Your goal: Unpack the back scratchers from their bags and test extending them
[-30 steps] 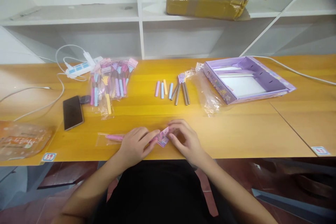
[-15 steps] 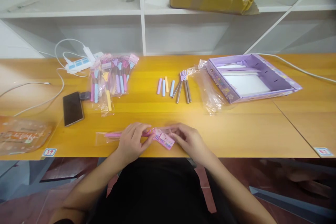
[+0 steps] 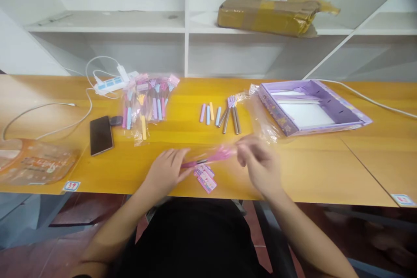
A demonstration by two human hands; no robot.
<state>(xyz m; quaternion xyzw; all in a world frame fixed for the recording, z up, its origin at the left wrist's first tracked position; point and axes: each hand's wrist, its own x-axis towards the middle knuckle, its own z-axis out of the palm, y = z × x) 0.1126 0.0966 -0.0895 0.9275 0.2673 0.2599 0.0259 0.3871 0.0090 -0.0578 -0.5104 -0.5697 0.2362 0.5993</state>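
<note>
My left hand (image 3: 167, 173) is closed round the handle of a pink back scratcher (image 3: 223, 153) with a hand-shaped head. The scratcher lies slanted between my hands, its head towards the right and blurred. Clear plastic film seems to wrap it. My right hand (image 3: 260, 163), smeared by motion, pinches the film's end just beyond the head. Beneath the scratcher, small pink printed cards (image 3: 207, 181) overlap on the table. Farther back lie loose pastel handle tubes (image 3: 208, 114) and several unwrapped back scratchers (image 3: 233, 115) with metal rods and hand-shaped heads.
Bagged back scratchers (image 3: 150, 100) lie at back left, near a power strip (image 3: 112, 83) and a phone (image 3: 101, 135). An orange-printed bag (image 3: 39, 163) rests far left. At right, clear plastic bags (image 3: 265, 124) lie beside a purple box (image 3: 325, 119). A taped parcel (image 3: 269, 14) sits on the shelf.
My right hand has moved right and slightly up, away from my left hand. The scratcher's pink head now shows between them, and the printed cards lie free on the table. The view has tilted upward.
</note>
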